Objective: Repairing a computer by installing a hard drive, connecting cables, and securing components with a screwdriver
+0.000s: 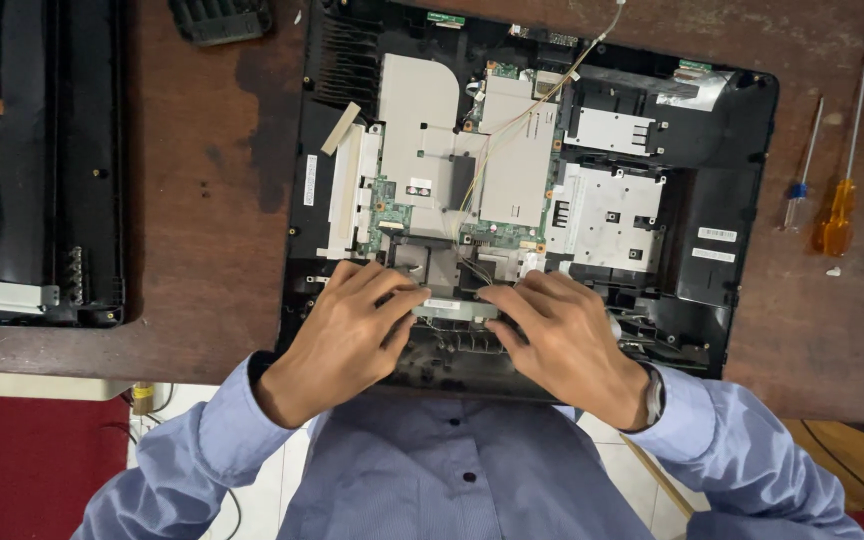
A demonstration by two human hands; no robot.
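Opened laptop chassis (pixel 722 200) lies flat on the dark wooden table (pixel 212 220), its black shell stripped so that silver shields, a green circuit board (pixel 497 235) and thin pale wires (pixel 512 125) show. At the near edge a small silver strip part (pixel 455 309) sits between both hands. Left hand (pixel 344 335) rests palm down, fingers bent, their tips pressing on the strip's left end. Right hand (pixel 564 340) mirrors it, fingertips on the strip's right end, a watch at the wrist. Neither hand is closed around anything. Both sleeves are pale blue. Right of the chassis lie two screwdrivers, a slim blue-handled one (pixel 802 170) and an orange-handled one (pixel 840 190). A black panel (pixel 52 160) at the left is cut off by the frame. Below the table edge show white floor tiles and a red mat (pixel 27 465). What lies under the fingertips is hidden.
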